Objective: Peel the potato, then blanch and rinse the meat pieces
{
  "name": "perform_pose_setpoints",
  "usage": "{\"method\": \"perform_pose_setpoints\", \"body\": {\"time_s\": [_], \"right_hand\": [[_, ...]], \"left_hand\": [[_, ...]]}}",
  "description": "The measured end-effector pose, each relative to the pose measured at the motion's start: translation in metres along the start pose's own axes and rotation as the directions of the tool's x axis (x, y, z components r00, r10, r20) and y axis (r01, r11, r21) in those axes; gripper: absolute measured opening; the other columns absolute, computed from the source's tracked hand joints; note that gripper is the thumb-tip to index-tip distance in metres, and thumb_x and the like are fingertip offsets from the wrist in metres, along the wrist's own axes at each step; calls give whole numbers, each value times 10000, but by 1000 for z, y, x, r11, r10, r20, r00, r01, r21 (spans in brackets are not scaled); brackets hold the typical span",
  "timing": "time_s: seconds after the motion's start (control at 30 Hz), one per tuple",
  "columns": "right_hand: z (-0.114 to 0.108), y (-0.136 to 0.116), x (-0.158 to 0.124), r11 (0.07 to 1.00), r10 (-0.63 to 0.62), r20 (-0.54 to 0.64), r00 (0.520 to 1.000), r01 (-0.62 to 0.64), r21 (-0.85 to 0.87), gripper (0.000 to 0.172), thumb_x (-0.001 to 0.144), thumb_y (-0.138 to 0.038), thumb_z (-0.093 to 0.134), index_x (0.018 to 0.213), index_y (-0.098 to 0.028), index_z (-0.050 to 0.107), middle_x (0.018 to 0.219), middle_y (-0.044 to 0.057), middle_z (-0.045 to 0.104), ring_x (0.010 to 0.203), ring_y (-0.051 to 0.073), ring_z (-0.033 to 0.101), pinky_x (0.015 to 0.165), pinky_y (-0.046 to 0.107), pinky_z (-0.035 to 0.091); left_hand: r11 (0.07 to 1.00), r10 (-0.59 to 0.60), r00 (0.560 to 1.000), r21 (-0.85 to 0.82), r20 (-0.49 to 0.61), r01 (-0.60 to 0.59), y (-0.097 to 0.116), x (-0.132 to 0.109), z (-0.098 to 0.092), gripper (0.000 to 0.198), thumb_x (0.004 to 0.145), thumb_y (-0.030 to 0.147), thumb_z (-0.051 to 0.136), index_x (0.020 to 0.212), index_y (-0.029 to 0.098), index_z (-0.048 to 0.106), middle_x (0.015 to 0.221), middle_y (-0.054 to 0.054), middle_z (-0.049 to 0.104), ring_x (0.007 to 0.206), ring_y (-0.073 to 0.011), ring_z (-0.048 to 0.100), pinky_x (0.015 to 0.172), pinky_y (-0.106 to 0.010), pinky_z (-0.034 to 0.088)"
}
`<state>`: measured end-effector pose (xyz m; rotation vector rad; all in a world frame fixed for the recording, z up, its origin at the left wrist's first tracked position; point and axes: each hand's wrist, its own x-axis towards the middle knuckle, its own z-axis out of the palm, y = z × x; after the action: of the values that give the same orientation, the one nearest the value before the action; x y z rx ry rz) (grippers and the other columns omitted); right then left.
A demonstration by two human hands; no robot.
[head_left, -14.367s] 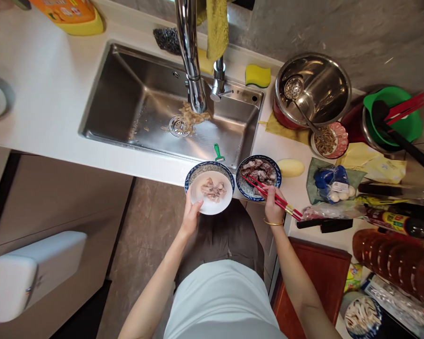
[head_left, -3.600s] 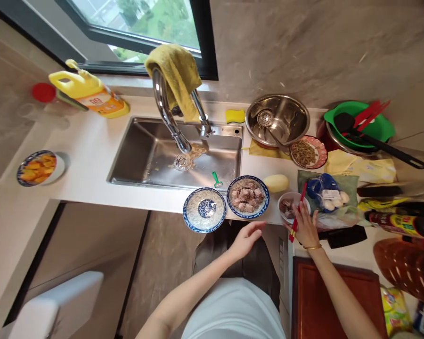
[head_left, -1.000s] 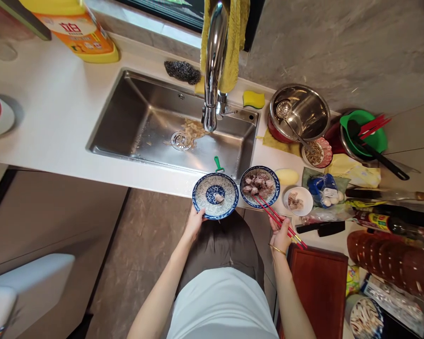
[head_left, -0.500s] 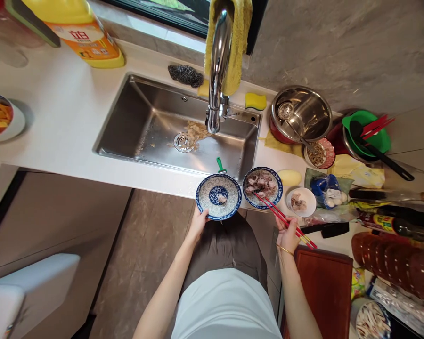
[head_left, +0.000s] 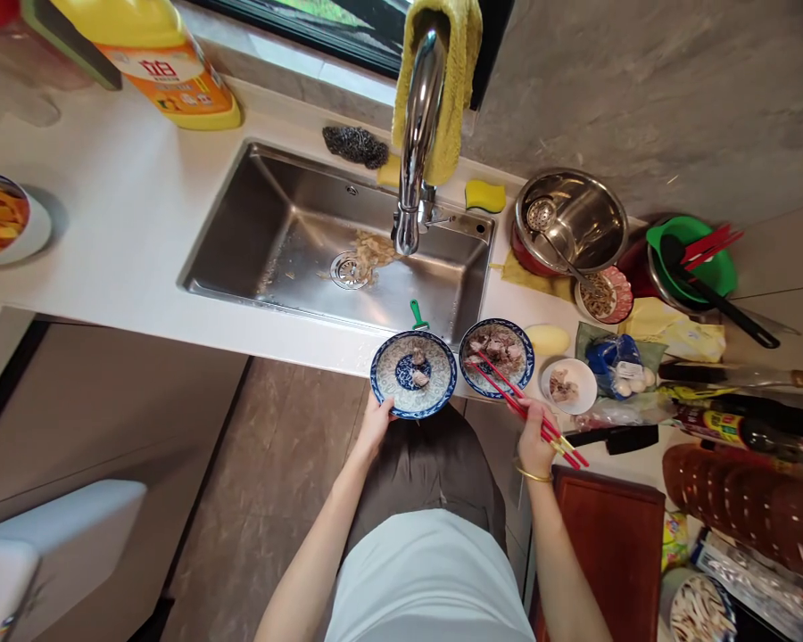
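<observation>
The plate point(head_left: 384, 382) gripped by the left hand point(head_left: 376, 419) now holds a second meat piece point(head_left: 418, 358); the right hand point(head_left: 533, 439), clamped on chopsticks point(head_left: 518, 406), is back at the bowl point(head_left: 467, 349).

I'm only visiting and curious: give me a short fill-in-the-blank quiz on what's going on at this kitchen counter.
1. The right hand holds a pair of red ____.
2. Their tips rest in the bowl of ____.
3. The ____ hand grips the blue-rimmed plate.
4. A ____ cloth hangs over the faucet.

Missing words: chopsticks; meat; left; yellow.
</observation>
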<state>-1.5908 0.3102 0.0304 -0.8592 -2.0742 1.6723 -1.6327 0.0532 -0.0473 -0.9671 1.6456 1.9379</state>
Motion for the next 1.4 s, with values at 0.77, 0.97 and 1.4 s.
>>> {"method": "perform_pose_setpoints", "body": {"time_s": [0.77, 0.97, 1.4], "right_hand": [[41, 1, 24, 938, 216, 333, 918, -290, 190, 414, 736, -609, 599, 672, -201, 596, 767, 2, 636, 677, 173, 665, 668, 352, 608], [26, -5, 27, 988, 47, 48, 998, -53, 145, 360, 836, -527, 512, 842, -186, 630, 987, 67, 675, 813, 191, 685, 710, 335, 591], [11, 32, 50, 915, 256, -147, 955, -191, 354, 382, 747, -558, 613, 732, -180, 557, 692, -10, 625, 645, 142, 673, 705, 349, 598]], "left_hand": [[1000, -18, 1000, -19, -25, 17, 1, 1, 2, 568, 740, 198, 599, 1290, 205, 459, 1201, -107, 584, 819, -172, 619, 607, -254, 545], [1000, -12, 1000, -2, -24, 12, 1, 1, 3, 573, 750, 183, 572, 1307, 202, 440, 1239, -112, 561, 857, -178, 609, 577, -227, 534], [1000, -8, 1000, -5, -15, 8, 2, 0, 3, 561, 743, 199, 586, 1289, 201, 454, 1222, -112, 565, 855, -172, 604, 592, -220, 528]]}}
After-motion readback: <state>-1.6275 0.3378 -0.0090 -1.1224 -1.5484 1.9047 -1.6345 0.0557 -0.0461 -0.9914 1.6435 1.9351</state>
